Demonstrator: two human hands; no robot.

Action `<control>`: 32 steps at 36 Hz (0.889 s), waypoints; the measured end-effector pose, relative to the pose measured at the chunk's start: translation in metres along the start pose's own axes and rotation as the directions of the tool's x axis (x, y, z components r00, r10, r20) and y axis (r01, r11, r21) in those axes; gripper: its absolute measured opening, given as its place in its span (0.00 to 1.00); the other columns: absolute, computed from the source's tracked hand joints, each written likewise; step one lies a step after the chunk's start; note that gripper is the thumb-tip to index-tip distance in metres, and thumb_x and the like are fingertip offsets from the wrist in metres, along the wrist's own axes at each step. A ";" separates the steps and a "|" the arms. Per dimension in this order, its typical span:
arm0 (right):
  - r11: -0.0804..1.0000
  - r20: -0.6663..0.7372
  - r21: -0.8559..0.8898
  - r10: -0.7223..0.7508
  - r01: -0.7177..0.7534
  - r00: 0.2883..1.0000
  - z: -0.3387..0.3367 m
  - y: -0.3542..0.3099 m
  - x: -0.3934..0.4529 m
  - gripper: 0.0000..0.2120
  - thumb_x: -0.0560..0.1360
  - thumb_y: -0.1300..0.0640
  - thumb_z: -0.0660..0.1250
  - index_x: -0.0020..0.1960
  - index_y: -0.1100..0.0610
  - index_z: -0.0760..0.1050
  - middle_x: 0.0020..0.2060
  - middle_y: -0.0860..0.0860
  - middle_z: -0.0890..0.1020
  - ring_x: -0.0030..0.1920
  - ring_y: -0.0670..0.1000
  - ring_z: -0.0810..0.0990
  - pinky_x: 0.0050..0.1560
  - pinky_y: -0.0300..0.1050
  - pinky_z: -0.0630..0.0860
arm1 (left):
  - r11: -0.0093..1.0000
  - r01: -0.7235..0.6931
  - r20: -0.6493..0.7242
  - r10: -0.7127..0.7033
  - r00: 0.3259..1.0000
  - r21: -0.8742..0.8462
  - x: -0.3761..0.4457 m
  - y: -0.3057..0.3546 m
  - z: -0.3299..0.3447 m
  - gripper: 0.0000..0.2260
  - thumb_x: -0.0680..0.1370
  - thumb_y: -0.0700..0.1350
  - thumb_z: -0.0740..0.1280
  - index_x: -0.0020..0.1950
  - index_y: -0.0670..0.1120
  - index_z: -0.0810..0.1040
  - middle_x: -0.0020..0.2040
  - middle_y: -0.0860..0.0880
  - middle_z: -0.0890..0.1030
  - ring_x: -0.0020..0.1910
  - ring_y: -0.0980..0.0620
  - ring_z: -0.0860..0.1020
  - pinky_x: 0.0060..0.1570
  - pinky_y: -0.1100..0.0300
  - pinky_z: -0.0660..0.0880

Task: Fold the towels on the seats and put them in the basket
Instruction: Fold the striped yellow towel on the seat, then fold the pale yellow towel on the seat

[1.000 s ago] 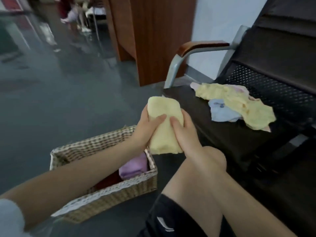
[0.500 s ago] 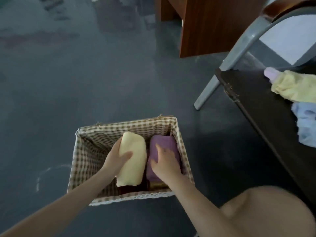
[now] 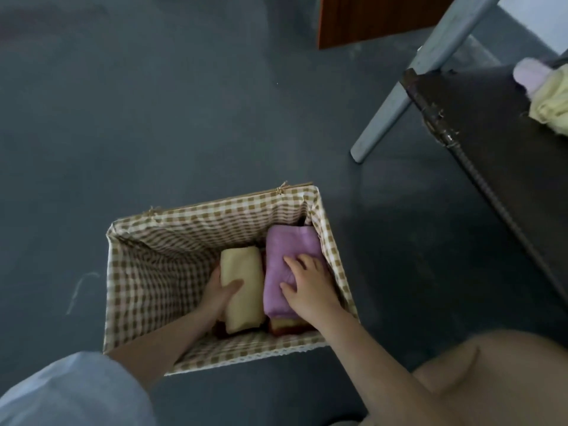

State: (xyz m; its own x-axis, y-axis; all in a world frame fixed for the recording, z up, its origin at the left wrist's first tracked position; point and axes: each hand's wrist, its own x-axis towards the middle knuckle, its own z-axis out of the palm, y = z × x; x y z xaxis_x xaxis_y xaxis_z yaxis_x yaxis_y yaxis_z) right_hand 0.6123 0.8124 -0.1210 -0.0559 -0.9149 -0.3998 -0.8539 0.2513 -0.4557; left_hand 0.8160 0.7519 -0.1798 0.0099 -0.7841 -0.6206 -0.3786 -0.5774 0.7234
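Left hand (image 3: 222, 295) grasps folded yellow towel (image 3: 242, 290), seating it in basket (image 3: 196, 219) beside purple towel (image 3: 287, 265), which flat, unclenched right hand (image 3: 309, 287) steadies.

No text, label, brand, number or sign can be read anywhere.

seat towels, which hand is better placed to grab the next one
Right. The right hand lies flat on the purple towel, nearer the seat and its unfolded towels; the left hand grips the yellow towel.
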 end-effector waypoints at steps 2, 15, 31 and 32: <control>1.000 -0.008 0.012 0.007 -0.007 1.000 0.001 -0.001 -0.001 0.28 0.79 0.47 0.58 0.77 0.49 0.56 0.73 0.52 0.63 0.71 0.53 0.62 0.73 0.50 0.59 | 0.999 -0.037 -0.042 0.039 0.998 0.035 0.002 -0.001 0.000 0.30 0.72 0.40 0.74 0.72 0.43 0.67 0.63 0.43 0.76 0.62 0.43 0.75 0.58 0.51 0.73; 0.994 0.003 0.109 0.013 -0.013 1.000 -0.031 -0.007 -0.035 0.29 0.81 0.48 0.57 0.78 0.45 0.48 0.74 0.49 0.62 0.70 0.51 0.66 0.69 0.48 0.67 | 0.947 -0.061 -0.157 0.115 0.981 0.316 -0.019 0.021 -0.013 0.33 0.76 0.37 0.68 0.77 0.41 0.57 0.72 0.39 0.69 0.69 0.40 0.69 0.68 0.50 0.65; 0.885 -0.460 0.455 0.328 -0.098 0.825 -0.198 0.068 -0.124 0.23 0.79 0.53 0.62 0.73 0.51 0.66 0.50 0.46 0.76 0.51 0.47 0.76 0.54 0.44 0.73 | 0.594 -0.788 0.196 0.763 0.616 0.160 -0.158 0.215 0.108 0.22 0.78 0.35 0.63 0.70 0.50 0.69 0.60 0.50 0.72 0.58 0.56 0.72 0.55 0.69 0.69; 0.880 -0.476 0.461 0.356 -0.116 0.804 -0.208 0.077 -0.128 0.22 0.79 0.53 0.62 0.73 0.51 0.66 0.50 0.47 0.75 0.51 0.48 0.76 0.53 0.44 0.72 | 0.585 -0.798 0.223 0.766 0.603 0.145 -0.161 0.227 0.124 0.22 0.78 0.36 0.64 0.71 0.49 0.68 0.60 0.49 0.72 0.57 0.55 0.72 0.55 0.69 0.69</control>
State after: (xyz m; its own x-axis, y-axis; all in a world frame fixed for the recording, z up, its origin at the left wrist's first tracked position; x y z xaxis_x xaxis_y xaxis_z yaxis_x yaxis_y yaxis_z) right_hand 0.4457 0.8832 0.0607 -0.5949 -0.7969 -0.1049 -0.5064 0.4729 -0.7211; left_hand 0.6135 0.7753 0.0470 -0.4906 -0.8641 0.1125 -0.3639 0.3205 0.8746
